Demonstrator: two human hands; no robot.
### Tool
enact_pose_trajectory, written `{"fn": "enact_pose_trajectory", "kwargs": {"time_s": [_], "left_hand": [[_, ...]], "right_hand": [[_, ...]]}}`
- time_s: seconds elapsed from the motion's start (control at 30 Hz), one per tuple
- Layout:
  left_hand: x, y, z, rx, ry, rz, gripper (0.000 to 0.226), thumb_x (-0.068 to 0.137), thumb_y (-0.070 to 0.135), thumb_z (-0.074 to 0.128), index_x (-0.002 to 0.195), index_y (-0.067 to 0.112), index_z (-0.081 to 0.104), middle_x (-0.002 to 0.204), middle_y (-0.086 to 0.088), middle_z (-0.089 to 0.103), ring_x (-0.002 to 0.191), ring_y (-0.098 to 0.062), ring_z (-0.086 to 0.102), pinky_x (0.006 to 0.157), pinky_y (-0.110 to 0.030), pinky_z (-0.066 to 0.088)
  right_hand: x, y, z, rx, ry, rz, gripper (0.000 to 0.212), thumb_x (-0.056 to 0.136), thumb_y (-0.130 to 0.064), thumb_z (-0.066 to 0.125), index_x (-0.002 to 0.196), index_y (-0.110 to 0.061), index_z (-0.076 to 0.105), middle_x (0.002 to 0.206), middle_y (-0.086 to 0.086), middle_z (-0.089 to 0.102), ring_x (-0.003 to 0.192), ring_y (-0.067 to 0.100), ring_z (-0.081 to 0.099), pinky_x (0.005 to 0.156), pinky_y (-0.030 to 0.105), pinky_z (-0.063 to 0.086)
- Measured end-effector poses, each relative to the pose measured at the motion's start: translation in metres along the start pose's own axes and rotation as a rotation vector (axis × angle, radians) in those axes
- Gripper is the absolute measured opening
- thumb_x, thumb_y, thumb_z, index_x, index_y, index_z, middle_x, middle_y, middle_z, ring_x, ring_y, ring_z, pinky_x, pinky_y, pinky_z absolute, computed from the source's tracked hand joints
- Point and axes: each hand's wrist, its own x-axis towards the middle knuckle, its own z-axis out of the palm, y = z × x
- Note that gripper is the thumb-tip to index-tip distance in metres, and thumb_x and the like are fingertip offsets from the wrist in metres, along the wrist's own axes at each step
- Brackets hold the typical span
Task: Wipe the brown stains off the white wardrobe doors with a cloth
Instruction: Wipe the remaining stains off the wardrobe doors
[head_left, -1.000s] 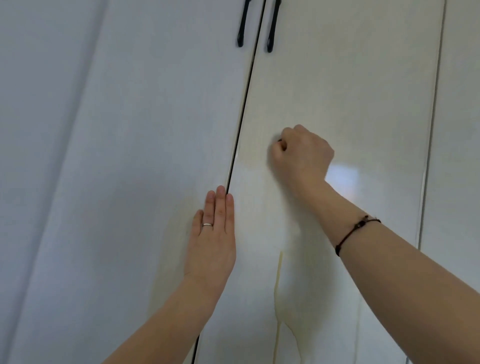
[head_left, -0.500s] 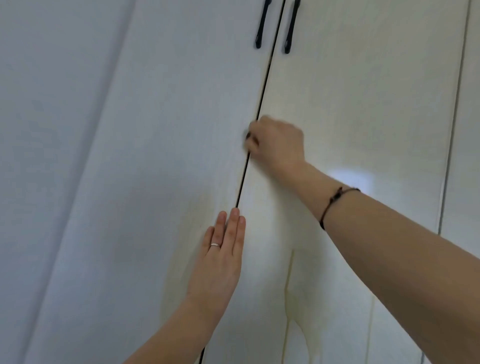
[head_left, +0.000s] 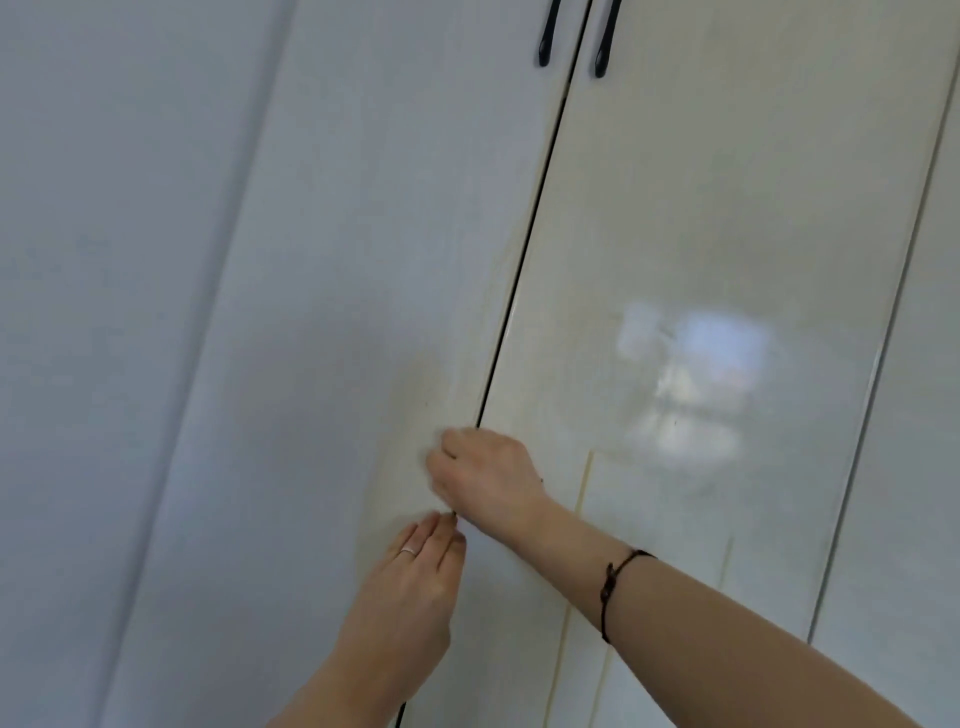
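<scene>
Cloth (head_left: 435, 451): pale wad, mostly hidden in the fisted right hand (head_left: 488, 475), pressed on the left door (head_left: 363, 312) beside the seam
Left hand (head_left: 415, 582): flat, fingers together, bracing that door
Stains (head_left: 421, 379): faint brown above the cloth
Technique: firm overlapping strokes, door held steady

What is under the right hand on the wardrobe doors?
The right hand lies across the dark gap between the doors, fist closed. A blurred pale patch at its fingertips may be the cloth; most of it, and any stain beneath, is covered.

Right hand (head_left: 485, 475) fisted over the door seam (head_left: 524, 260), left hand (head_left: 410, 582) flat just below it, faint brown stain (head_left: 582, 483) right of the fist
</scene>
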Motion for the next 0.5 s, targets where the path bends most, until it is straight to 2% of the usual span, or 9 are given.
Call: {"fn": "enact_pose_trajectory", "kwargs": {"time_s": [0.07, 0.17, 0.2, 0.27, 0.3, 0.37, 0.43, 0.47, 0.5], "left_hand": [[-0.021, -0.003, 0.001, 0.003, -0.128, 0.006, 0.060, 0.043, 0.004, 0.077, 0.103, 0.003, 0.078, 0.111, -0.014, 0.074, 0.106, -0.027, 0.071, 0.090, -0.041, 0.058], [-0.038, -0.006, 0.000, 0.003, -0.212, -0.050, 0.071, 0.037, 0.013, 0.083, 0.107, 0.001, 0.077, 0.116, -0.015, 0.072, 0.110, -0.028, 0.070, 0.089, -0.038, 0.059], [-0.040, -0.006, -0.001, -0.001, -0.236, -0.068, 0.076, 0.047, 0.015, 0.080, 0.120, -0.002, 0.070, 0.129, -0.019, 0.065, 0.122, -0.031, 0.062, 0.098, -0.040, 0.054], [-0.044, -0.004, 0.000, 0.054, -0.217, -0.024, 0.080, 0.078, 0.011, 0.056, 0.152, -0.006, 0.030, 0.161, -0.023, 0.021, 0.151, -0.034, 0.021, 0.122, -0.043, 0.025], [-0.047, -0.003, 0.003, 0.011, -0.224, -0.009, 0.080, 0.085, 0.008, 0.042, 0.157, -0.003, 0.009, 0.165, -0.020, 0.000, 0.154, -0.031, 0.001, 0.126, -0.041, 0.008], [-0.049, 0.001, 0.011, -0.082, -0.199, -0.001, 0.080, 0.087, 0.006, 0.032, 0.158, 0.002, -0.004, 0.166, -0.013, -0.014, 0.154, -0.025, -0.013, 0.125, -0.035, -0.006], [-0.055, 0.003, 0.021, -0.113, -0.171, -0.026, 0.079, 0.087, 0.007, 0.035, 0.159, 0.003, 0.004, 0.167, -0.012, -0.006, 0.155, -0.023, -0.006, 0.125, -0.031, -0.003], [-0.057, 0.004, 0.024, -0.115, -0.133, -0.035, 0.078, 0.084, 0.009, 0.043, 0.157, 0.002, 0.018, 0.166, -0.013, 0.009, 0.155, -0.024, 0.008, 0.125, -0.030, 0.007], [-0.060, 0.004, 0.024, -0.100, -0.145, -0.036, 0.075, 0.076, 0.013, 0.057, 0.149, 0.001, 0.042, 0.159, -0.013, 0.034, 0.148, -0.024, 0.032, 0.122, -0.029, 0.025]], "right_hand": [[-0.029, -0.019, 0.008, 0.028, -0.060, -0.138, 0.023, 0.059, -0.014, 0.076, 0.064, -0.019, 0.055, 0.066, 0.000, 0.050, 0.054, 0.020, 0.051, 0.044, 0.029, 0.037], [-0.028, -0.007, -0.002, -0.016, -0.110, -0.155, 0.019, 0.068, -0.022, 0.078, 0.070, -0.020, 0.059, 0.072, 0.000, 0.056, 0.059, 0.021, 0.057, 0.046, 0.030, 0.042], [-0.015, 0.008, -0.009, -0.051, -0.065, -0.080, 0.016, 0.072, -0.023, 0.076, 0.071, -0.019, 0.060, 0.074, 0.001, 0.057, 0.061, 0.023, 0.059, 0.045, 0.030, 0.041], [0.021, 0.044, -0.025, -0.108, 0.065, 0.176, 0.012, 0.081, -0.022, 0.069, 0.074, -0.016, 0.062, 0.077, 0.004, 0.059, 0.065, 0.027, 0.060, 0.045, 0.030, 0.034], [0.041, 0.059, -0.032, -0.121, 0.119, 0.325, 0.011, 0.085, -0.020, 0.063, 0.075, -0.015, 0.061, 0.078, 0.004, 0.058, 0.065, 0.027, 0.057, 0.046, 0.028, 0.029], [0.072, 0.073, -0.037, -0.118, 0.190, 0.521, 0.013, 0.087, -0.017, 0.054, 0.075, -0.013, 0.058, 0.077, 0.004, 0.055, 0.063, 0.025, 0.052, 0.048, 0.028, 0.024], [0.084, 0.053, -0.022, -0.084, 0.214, 0.530, 0.011, 0.083, -0.015, 0.057, 0.072, -0.013, 0.057, 0.074, 0.004, 0.054, 0.059, 0.025, 0.051, 0.047, 0.027, 0.023], [0.081, 0.034, -0.009, -0.085, 0.197, 0.460, 0.012, 0.079, -0.015, 0.063, 0.069, -0.014, 0.057, 0.071, 0.004, 0.054, 0.057, 0.026, 0.052, 0.045, 0.026, 0.024], [0.074, 0.011, 0.003, -0.088, 0.163, 0.356, 0.014, 0.074, -0.014, 0.070, 0.067, -0.015, 0.058, 0.069, 0.004, 0.054, 0.055, 0.026, 0.053, 0.044, 0.026, 0.026]]}}
